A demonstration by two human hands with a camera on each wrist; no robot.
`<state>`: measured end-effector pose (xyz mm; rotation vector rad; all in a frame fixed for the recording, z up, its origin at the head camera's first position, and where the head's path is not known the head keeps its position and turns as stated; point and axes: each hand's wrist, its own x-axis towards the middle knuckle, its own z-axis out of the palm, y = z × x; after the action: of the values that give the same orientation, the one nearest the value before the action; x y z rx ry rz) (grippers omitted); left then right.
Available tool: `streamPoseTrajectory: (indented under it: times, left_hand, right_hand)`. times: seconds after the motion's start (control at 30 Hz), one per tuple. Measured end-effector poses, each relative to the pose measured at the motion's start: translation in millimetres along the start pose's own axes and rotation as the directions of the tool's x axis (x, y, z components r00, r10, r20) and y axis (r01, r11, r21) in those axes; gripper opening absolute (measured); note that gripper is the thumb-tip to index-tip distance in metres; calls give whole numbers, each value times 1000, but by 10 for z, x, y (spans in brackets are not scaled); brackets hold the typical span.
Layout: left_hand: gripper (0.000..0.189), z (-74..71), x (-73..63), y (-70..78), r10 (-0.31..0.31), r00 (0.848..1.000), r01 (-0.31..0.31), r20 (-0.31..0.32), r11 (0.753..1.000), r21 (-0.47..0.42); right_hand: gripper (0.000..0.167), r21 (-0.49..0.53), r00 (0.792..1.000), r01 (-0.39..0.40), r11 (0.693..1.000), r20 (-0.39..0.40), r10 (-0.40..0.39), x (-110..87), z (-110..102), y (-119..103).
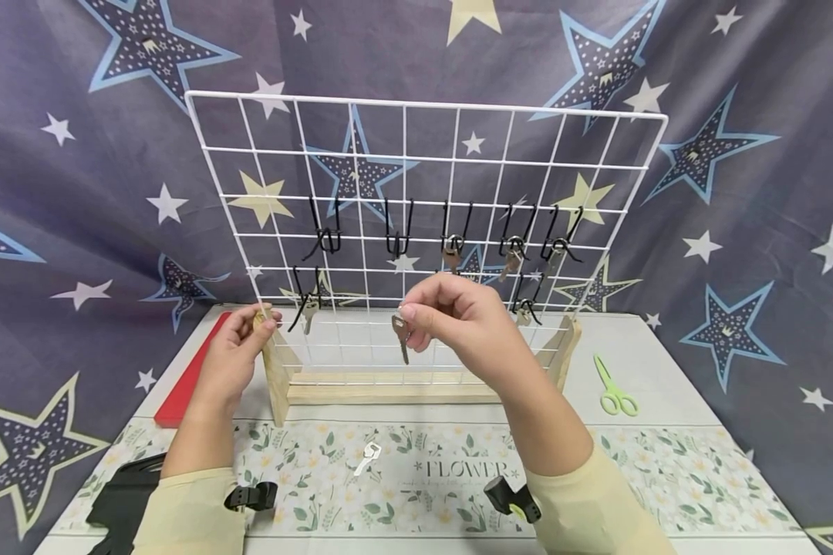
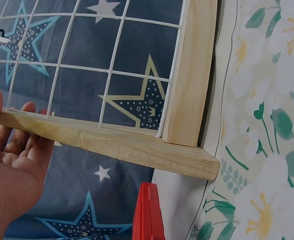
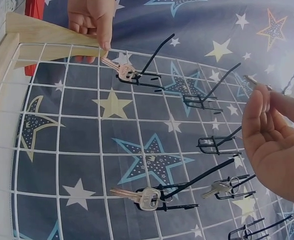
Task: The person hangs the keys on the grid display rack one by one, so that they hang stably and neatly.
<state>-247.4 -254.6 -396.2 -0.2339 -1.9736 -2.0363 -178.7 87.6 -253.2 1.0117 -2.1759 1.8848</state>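
A white wire grid rack (image 1: 430,163) stands in a wooden base (image 1: 389,395), with black hooks (image 1: 397,231) on its mesh. My left hand (image 1: 232,351) grips the top of the base's left wooden side piece (image 2: 102,142), thumb on one side and fingers on the other. Between the thumb and fingers of my right hand (image 1: 461,324) a metal key (image 1: 402,339) is pinched, hanging down in front of the lower grid. Keys hang on several hooks, among them one key (image 1: 309,314) at the lower left and another key (image 1: 452,254) in the upper row.
Another key (image 1: 366,459) lies on the flowered mat (image 1: 319,493) in front of the rack. Green scissors (image 1: 618,393) rest at the right, and a long red object (image 1: 190,378) lies at the left. A black object (image 1: 125,501) sits by the left forearm. Behind hangs a star-patterned cloth (image 1: 757,254).
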Motion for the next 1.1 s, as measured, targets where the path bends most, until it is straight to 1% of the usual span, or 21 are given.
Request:
streamPoseTrajectory:
  times: [0.2, 0.37, 0.53, 0.6, 0.73, 0.9, 1.1]
  left_hand:
    - [42, -6, -2, -7, 4, 1000, -4, 4, 1000, 5]
    - [39, -9, -8, -16, 2, 1000, -2, 5, 1000, 5]
    - [36, 2, -5, -9, -11, 1000, 11, -11, 999, 31]
    - [34, 6, -3, -7, -17, 1000, 18, -20, 999, 44]
    - [35, 4, -8, -5, -14, 1000, 15, -15, 999, 38]
    - [33, 0, -10, -8, -5, 1000, 5, -4, 1000, 12]
    - [34, -1, 7, -10, -1, 1000, 1, -6, 1000, 7]
  right_hand:
    - [6, 33, 999, 17, 999, -30, -16, 71, 3, 46]
    - [7, 100, 997, 59, 993, -49, -54, 113, 9, 80]
    - [6, 206, 994, 92, 974, -80, -77, 147, 22, 91]
    - [5, 248, 993, 96, 964, -94, -74, 160, 27, 93]
    - [3, 305, 992, 98, 947, -107, -68, 181, 45, 88]
    - [3, 333, 990, 108, 937, -124, -70, 211, 64, 76]
    - [4, 342, 986, 132, 930, -144, -86, 256, 88, 76]
